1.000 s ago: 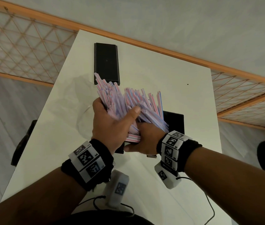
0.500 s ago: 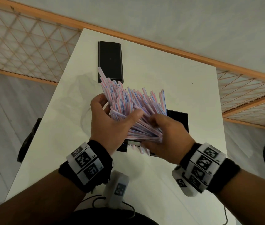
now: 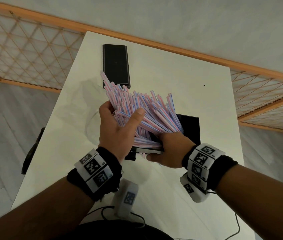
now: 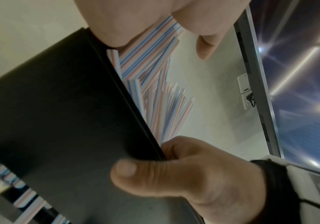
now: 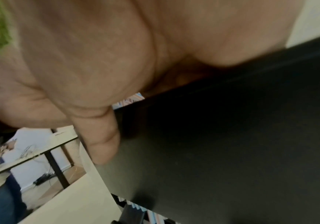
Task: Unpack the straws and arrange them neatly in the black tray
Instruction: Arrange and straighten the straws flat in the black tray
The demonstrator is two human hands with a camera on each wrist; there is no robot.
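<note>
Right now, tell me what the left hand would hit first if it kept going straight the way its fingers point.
Probably the flat black rectangular lid lying at the table's far end. The left hand, holding the fanned bundle of pink-and-blue striped straws, points toward it. Depth is unclear, so it might pass above.

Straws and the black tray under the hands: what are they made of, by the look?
Straws: probably thin plastic; smooth, faintly glossy tubes, white with pink and blue stripes, though paper can't be ruled out. Black tray: looks like rigid plastic with a matte finish; thin straight rim and dull sheen in the left wrist view. Coated metal is possible.

Blurred right hand (image 5: 90, 63) gripping black tray (image 5: 232, 144), straws (image 5: 130, 100) seemingly behind
</note>
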